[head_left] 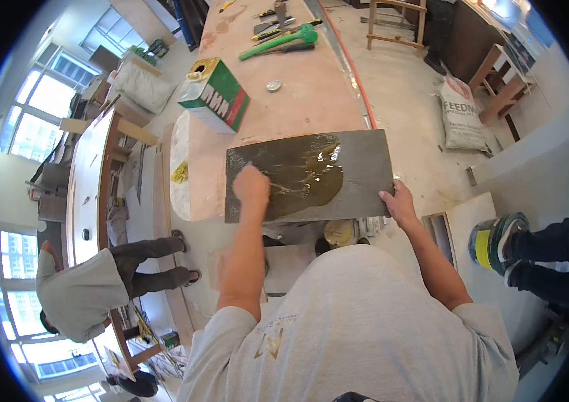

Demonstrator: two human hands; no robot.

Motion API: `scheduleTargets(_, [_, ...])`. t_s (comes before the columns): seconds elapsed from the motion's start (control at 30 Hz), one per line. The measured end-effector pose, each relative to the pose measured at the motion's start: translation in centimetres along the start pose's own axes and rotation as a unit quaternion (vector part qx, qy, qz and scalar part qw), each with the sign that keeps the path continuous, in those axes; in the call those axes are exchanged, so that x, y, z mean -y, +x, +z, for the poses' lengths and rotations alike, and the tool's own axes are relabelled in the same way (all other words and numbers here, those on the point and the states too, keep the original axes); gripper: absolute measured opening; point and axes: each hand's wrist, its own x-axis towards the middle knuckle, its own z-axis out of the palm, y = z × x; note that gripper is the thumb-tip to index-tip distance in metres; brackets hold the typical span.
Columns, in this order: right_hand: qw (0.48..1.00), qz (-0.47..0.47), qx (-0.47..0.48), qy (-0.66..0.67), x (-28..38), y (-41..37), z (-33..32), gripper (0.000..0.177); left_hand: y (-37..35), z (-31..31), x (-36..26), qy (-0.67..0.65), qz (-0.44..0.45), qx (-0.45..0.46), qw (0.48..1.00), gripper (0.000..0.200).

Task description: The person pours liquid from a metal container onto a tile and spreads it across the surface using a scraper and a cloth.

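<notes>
A dark grey rectangular panel [365, 157] lies across the near end of the table. Wet, glossy brown glue-like liquid [321, 181] covers its left and middle parts, while the right part looks dry. My left hand [251, 187] is closed in a fist over the panel's left side, at the wet area; whatever it may hold is hidden beneath it. My right hand [400, 203] grips the panel's right edge, thumb on top. Just beyond the panel stands a green, white and red metal can [214, 97] with an open top. Near the can lies a small round cap [274, 86].
A green-handled tool [278, 41] and several other hand tools lie farther along the table [298, 100]. To the left, a person [90, 288] bends over another bench [90, 181]. At right are a white sack [460, 114], a green drum [492, 244] and another person's legs [552, 258].
</notes>
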Motion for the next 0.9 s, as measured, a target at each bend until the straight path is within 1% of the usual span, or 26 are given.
scheduleTargets(0.03, [0.999, -0.033, -0.009, -0.016, -1.1, 0.5, 0.1, 0.047, -0.6, 0.7, -2.6, -0.008, 0.025, -0.011, 1.0, 0.016])
scheduleTargets(0.07, [1.0, -0.002, -0.006, -0.003, -0.9, 0.5, 0.1, 0.047, -1.1, 1.5, -5.4, -0.015, 0.049, -0.022, 0.998, 0.016])
scheduleTargets(0.1, [1.0, -0.014, -0.009, -0.008, -1.1, 0.6, 0.0, 0.046, -1.5, 2.5, -8.2, -0.041, 0.07, -0.027, 0.996, 0.017])
scheduleTargets(0.13, [1.0, -0.025, -0.011, -0.012, -1.5, 0.8, 0.1, 0.045, -2.7, 0.8, -11.5, -0.048, 0.1, 0.027, 0.994, 0.018])
scheduleTargets(0.17, [0.999, -0.036, -0.013, -0.015, -1.7, 0.9, 0.2, 0.044, -2.9, 2.0, -14.1, -0.051, 0.129, 0.028, 0.99, 0.018])
scheduleTargets(0.23, [1.0, -0.009, 0.005, 0.02, -0.2, 0.0, -0.2, 0.041, -3.9, 2.3, -18.6, -0.069, 0.18, 0.062, 0.979, 0.02])
scheduleTargets(0.27, [0.999, 0.005, 0.015, 0.039, 0.4, -0.3, -0.4, 0.04, -4.0, 2.3, -20.2, -0.069, 0.204, 0.086, 0.973, 0.021])
scheduleTargets(0.37, [0.998, 0.013, 0.026, 0.056, 0.4, -0.4, -0.6, 0.036, -3.8, 1.6, -22.2, -0.142, 0.224, 0.099, 0.959, 0.023])
scheduleTargets(0.4, [0.999, 0.01, 0.021, 0.037, 0.3, -0.6, -0.6, 0.037, -3.0, 2.1, -21.9, -0.159, 0.235, 0.088, 0.955, 0.023])
scheduleTargets(0.47, [1.0, 0.007, 0.007, 0.0, -0.1, -1.1, -0.8, 0.04, 0.0, 2.8, -19.3, -0.194, 0.261, 0.07, 0.943, 0.025])
scheduleTargets(0.5, [0.999, 0.03, 0.018, -0.003, 0.3, -1.6, -1.0, 0.043, 1.2, 1.6, -17.6, -0.199, 0.218, 0.119, 0.948, 0.026])
scheduleTargets(0.53, [0.998, 0.052, 0.03, -0.005, 1.0, -2.3, -1.3, 0.046, 2.1, 1.2, -15.6, -0.191, 0.191, 0.074, 0.96, 0.026])
scheduleTargets(0.57, [0.996, 0.074, 0.043, -0.007, 1.3, -2.9, -1.6, 0.049, 3.1, 0.8, -13.8, -0.162, 0.157, 0.051, 0.973, 0.026])
scheduleTargets(0.63, [0.999, 0.018, 0.03, -0.018, -0.1, -3.1, -1.1, 0.054, 4.1, 0.0, -10.5, -0.085, 0.168, -0.005, 0.982, 0.03])
scheduleTargets(0.67, [0.999, -0.01, 0.026, -0.026, -0.7, -3.3, -0.9, 0.056, 4.4, 0.6, -9.8, -0.077, 0.148, -0.004, 0.986, 0.029])
scheduleTargets(0.73, [0.999, 0.021, 0.011, -0.039, -0.8, -3.8, -0.2, 0.056, 4.1, 1.3, -9.4, -0.064, 0.102, -0.001, 0.993, 0.028])
scheduleTargets(0.77, [0.998, 0.035, 0.007, -0.048, -0.8, -3.9, 0.0, 0.056, 3.8, 2.2, -10.1, -0.047, 0.144, 0.019, 0.988, 0.027])
scheduleTargets(0.8, [0.998, 0.033, 0.007, -0.047, -0.8, -4.0, 0.0, 0.055, 2.3, 2.1, -12.0, -0.03, 0.182, 0.039, 0.982, 0.025])
scheduleTargets(0.87, [0.998, 0.032, 0.02, -0.045, -0.4, -4.0, -0.2, 0.054, -0.4, 3.2, -16.1, -0.075, 0.168, 0.014, 0.983, 0.024])
scheduleTargets(0.9, [0.998, 0.036, 0.031, -0.042, 0.0, -4.0, -0.3, 0.054, -1.2, 4.2, -17.6, -0.028, 0.227, 0.027, 0.973, 0.025])
